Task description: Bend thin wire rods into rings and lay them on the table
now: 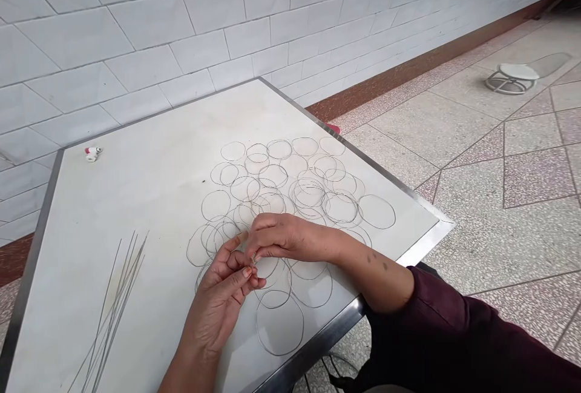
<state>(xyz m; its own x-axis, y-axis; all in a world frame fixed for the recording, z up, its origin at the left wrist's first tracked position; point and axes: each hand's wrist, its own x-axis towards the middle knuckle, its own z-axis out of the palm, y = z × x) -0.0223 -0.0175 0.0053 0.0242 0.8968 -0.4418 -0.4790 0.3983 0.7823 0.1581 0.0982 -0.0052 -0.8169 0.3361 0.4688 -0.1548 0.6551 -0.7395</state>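
Metal wire rings point(394, 215) overlap across the centre of the frame on the white table point(149, 181). Left hand point(224, 290) and right hand point(284, 238) meet at lower centre, fingertips narrowly pinched on thin wire point(254, 259); which ring it belongs to, cannot tell. Straight wires point(112, 320) lie loosely bunched, lower left. Small red-and-white object point(93, 153), upper left.

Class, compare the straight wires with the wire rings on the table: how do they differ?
The straight wires lie open-ended; the wire rings are bent round. The wires form one narrow bundle at left; the rings spread widely, many overlapping. Both are thin.
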